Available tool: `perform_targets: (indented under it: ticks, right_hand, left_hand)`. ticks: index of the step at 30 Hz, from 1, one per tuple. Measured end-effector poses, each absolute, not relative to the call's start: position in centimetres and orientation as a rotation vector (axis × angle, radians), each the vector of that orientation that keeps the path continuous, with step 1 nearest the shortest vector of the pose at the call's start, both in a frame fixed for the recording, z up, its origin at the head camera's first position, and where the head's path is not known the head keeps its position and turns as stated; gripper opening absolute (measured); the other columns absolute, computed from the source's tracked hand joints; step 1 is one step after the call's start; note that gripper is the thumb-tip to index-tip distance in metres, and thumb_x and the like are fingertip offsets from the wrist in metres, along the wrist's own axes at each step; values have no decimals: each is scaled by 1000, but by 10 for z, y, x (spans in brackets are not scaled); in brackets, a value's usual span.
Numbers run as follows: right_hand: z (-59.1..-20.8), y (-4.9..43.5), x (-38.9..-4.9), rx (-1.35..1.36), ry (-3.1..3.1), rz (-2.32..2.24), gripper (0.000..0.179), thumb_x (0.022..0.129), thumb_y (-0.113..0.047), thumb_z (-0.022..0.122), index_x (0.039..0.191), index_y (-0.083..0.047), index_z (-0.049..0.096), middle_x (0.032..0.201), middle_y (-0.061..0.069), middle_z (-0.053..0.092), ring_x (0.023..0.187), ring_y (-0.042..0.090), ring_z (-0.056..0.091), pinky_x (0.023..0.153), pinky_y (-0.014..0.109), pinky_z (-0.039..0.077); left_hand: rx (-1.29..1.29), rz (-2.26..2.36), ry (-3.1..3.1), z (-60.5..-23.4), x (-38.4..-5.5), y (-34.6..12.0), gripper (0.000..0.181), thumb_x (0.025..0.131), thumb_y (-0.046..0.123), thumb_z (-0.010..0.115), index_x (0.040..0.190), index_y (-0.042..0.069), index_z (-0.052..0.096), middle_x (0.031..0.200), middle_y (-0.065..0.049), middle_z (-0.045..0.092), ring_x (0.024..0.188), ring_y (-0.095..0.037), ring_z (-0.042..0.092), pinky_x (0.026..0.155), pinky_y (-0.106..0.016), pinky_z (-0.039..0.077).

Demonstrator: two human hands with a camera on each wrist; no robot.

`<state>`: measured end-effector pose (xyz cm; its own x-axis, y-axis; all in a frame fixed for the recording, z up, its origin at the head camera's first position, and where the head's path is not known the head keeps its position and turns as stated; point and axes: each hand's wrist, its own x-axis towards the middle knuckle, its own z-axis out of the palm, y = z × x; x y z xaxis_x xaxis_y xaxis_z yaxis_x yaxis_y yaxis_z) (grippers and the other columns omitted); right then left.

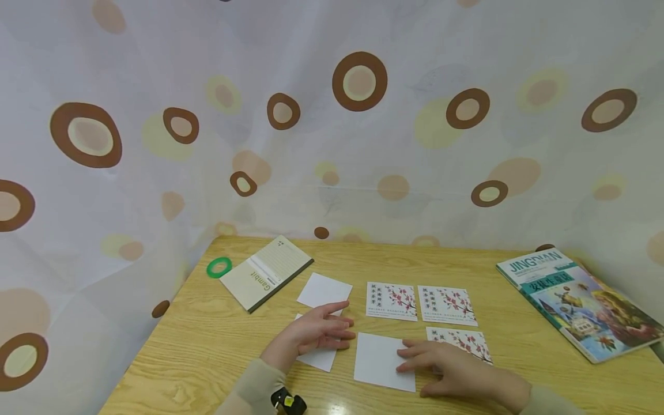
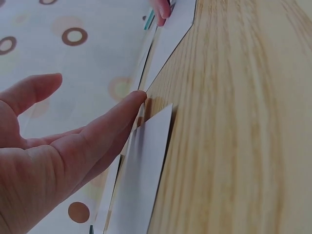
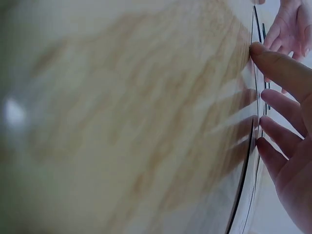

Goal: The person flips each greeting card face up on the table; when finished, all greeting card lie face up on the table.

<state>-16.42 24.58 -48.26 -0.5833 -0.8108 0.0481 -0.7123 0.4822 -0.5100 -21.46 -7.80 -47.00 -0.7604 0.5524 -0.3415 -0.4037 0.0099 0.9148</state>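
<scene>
Near the table's front, a blank white square card (image 1: 377, 363) lies flat between the two hands. My right hand (image 1: 451, 368) rests at its right side, fingertips on or beside the card's edge, thumb apart. Under that hand, a card printed with red blossoms (image 1: 469, 344) is partly covered. My left hand (image 1: 319, 333) hovers with loosely extended fingers over a second blank card (image 1: 319, 358), partly hiding it; nothing is held. Behind it lies another blank card (image 1: 324, 290). Two more blossom cards, one left (image 1: 391, 301) and one right (image 1: 448, 305), lie side by side at the centre back.
A roll of green tape (image 1: 219, 267) and a Gambit notebook (image 1: 267, 274) lie at the back left of the wooden table (image 1: 207, 346). Toward the right edge is a colourful magazine (image 1: 586, 305). A curtain with circles (image 1: 394, 144) hangs behind the table.
</scene>
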Motion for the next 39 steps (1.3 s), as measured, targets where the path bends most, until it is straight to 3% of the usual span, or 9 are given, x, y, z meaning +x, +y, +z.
perform_targets:
  ticks: [15,28,39]
  right_hand:
    - [-479,241,-167,-1428,2598,-566,42,93,-44,66,130,-25,65,134,1,65,128,26,57,99,40,52]
    - [-484,239,-166,-1457,2644,-579,41,91,-46,67,126,-24,67,129,-1,67,124,26,59,97,40,53]
    - [-476,236,-163,-1470,2657,-479,35,92,-47,66,120,-25,69,126,0,68,121,26,62,92,38,56]
  left_hand:
    - [145,1843,1599,-473,-212,-74,64,100,6,54,156,1,24,144,-30,46,121,-38,60,99,-50,52]
    - [138,1863,1575,-472,-211,-69,62,98,8,56,154,1,29,141,-27,49,117,-26,59,98,-51,52]
    - [129,1832,1601,-470,-214,-73,59,99,12,56,153,2,33,142,-27,50,117,-39,63,93,-50,55]
